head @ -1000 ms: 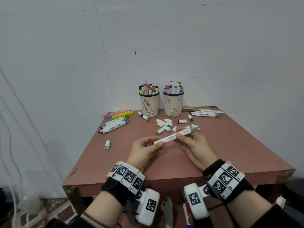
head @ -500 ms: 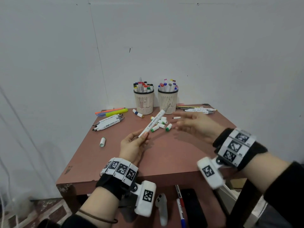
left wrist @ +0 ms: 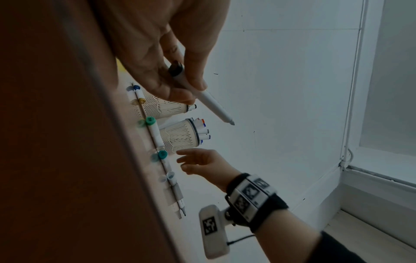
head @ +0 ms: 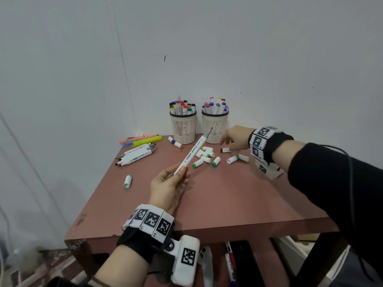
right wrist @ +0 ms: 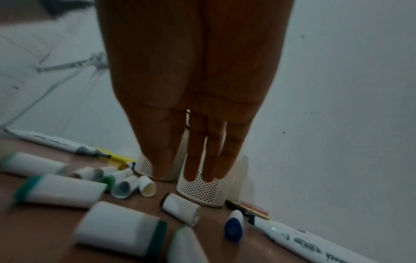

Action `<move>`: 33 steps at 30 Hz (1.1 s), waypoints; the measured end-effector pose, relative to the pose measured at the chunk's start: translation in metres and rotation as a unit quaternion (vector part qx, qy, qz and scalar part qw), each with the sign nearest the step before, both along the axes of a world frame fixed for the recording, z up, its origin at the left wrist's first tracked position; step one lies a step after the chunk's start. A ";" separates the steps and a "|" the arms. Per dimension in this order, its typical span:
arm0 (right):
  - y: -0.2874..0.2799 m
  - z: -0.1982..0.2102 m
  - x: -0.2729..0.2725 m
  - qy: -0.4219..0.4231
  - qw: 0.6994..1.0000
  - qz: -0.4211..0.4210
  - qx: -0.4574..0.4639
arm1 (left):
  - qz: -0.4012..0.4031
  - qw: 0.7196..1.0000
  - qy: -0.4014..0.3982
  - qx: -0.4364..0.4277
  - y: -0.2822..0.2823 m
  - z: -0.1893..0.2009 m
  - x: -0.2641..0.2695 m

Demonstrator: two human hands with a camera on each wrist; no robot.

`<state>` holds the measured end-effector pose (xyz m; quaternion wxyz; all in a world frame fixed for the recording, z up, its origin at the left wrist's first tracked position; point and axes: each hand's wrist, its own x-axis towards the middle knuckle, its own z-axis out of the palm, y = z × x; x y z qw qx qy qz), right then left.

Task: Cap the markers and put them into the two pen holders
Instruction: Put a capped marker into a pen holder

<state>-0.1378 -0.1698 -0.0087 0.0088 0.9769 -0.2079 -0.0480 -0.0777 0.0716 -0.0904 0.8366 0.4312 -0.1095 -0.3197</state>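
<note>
Pinching an uncapped marker (head: pixel 193 151), left hand (head: pixel 169 186); right hand (head: pixel 235 138) spread above caps (head: pixel 207 157).

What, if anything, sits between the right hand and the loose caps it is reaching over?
Nothing visible. The right hand hovers open above the table, fingers straight, with only air between it and the dark-ended cap just below. The left hand holds the uncapped marker off to the side.

Loose caps (right wrist: pixel 119 227) blurred near the lens
</note>
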 end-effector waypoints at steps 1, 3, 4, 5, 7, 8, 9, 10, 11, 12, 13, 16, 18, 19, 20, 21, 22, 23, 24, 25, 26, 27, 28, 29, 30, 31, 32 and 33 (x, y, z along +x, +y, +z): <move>-0.003 -0.001 0.005 0.015 1.000 0.004 0.000 | -0.003 1.000 0.000 0.000 0.000 0.000 0.000; -0.011 -0.002 0.016 0.042 0.999 0.007 0.002 | -0.008 1.000 0.000 0.000 0.000 -0.001 0.002; -0.014 -0.003 0.020 0.055 0.998 0.008 0.002 | -0.010 1.000 0.000 0.001 -0.001 -0.001 0.002; -0.016 -0.003 0.024 0.069 0.998 0.009 0.002 | -0.012 1.000 0.000 0.002 -0.001 -0.001 0.003; -0.019 -0.004 0.030 0.092 0.996 0.013 0.001 | -0.013 1.000 0.002 -0.001 -0.001 -0.002 0.004; -0.020 -0.005 0.032 0.102 0.995 0.015 0.002 | -0.013 1.000 0.003 -0.003 -0.001 -0.002 0.004; -0.020 -0.005 0.034 0.107 0.994 0.017 0.005 | -0.013 1.000 0.003 -0.004 -0.001 -0.002 0.004; -0.021 -0.007 0.035 0.108 0.994 0.019 0.009 | -0.015 1.000 0.003 -0.002 -0.002 -0.003 0.005; -0.021 -0.008 0.036 0.106 0.994 0.019 0.012 | -0.018 1.000 0.002 0.001 -0.002 -0.003 0.005; -0.022 -0.008 0.036 0.102 0.995 0.018 0.015 | -0.019 1.000 0.001 0.004 -0.002 -0.003 0.005; -0.023 -0.009 0.036 0.096 0.995 0.018 0.018 | -0.020 1.000 0.000 0.006 -0.002 -0.003 0.006; -0.027 -0.009 0.031 0.090 0.996 0.013 0.027 | -0.020 1.000 0.001 0.004 -0.002 -0.003 0.005; -0.029 -0.008 0.025 0.070 0.997 0.008 0.024 | -0.018 1.000 0.002 0.003 -0.001 -0.002 0.005; -0.030 -0.007 0.022 0.047 0.999 0.003 0.024 | -0.015 1.000 0.004 0.003 -0.001 -0.002 0.004; -0.031 -0.005 0.017 0.016 0.999 -0.001 0.027 | -0.013 1.000 0.005 0.002 -0.001 -0.002 0.004; -0.030 -0.003 0.013 -0.020 0.999 -0.003 0.032 | -0.012 1.000 0.005 0.001 -0.001 -0.002 0.004; -0.030 0.000 0.008 -0.061 0.997 -0.006 0.040 | -0.013 1.000 0.003 0.001 -0.001 -0.002 0.004; -0.027 0.002 0.002 -0.105 0.993 -0.010 0.054 | -0.014 1.000 0.001 0.002 -0.001 -0.002 0.004; -0.024 0.005 -0.004 -0.152 0.985 -0.015 0.080 | -0.014 1.000 -0.002 0.002 -0.001 -0.002 0.004; -0.019 0.007 -0.010 -0.199 0.973 -0.020 0.115 | -0.012 1.000 -0.003 0.003 -0.001 -0.002 0.004; -0.012 0.009 -0.016 -0.243 0.958 -0.026 0.151 | -0.010 1.000 -0.005 0.003 -0.001 -0.002 0.004; -0.004 0.011 -0.023 -0.281 0.941 -0.034 0.185 | -0.008 1.000 -0.008 0.004 -0.001 -0.002 0.003; 0.006 0.011 -0.030 -0.313 0.924 -0.044 0.217 | -0.006 1.000 -0.011 0.006 -0.001 -0.002 0.003; 0.016 0.012 -0.038 -0.341 0.905 -0.055 0.248 | -0.003 1.000 -0.014 0.008 -0.001 -0.002 0.003; 0.027 0.012 -0.045 -0.369 0.883 -0.067 0.284 | -0.001 1.000 -0.016 0.009 -0.001 -0.003 0.003; 0.038 0.010 -0.052 -0.397 0.854 -0.080 0.326 | 0.000 1.000 -0.018 0.009 -0.001 -0.003 0.002; 0.048 0.009 -0.059 -0.424 0.819 -0.092 0.376 | 0.003 1.000 -0.021 0.008 -0.001 -0.003 0.002; 0.056 0.005 -0.066 -0.449 0.777 -0.103 0.429 | 0.007 1.000 -0.025 0.007 -0.001 -0.002 0.002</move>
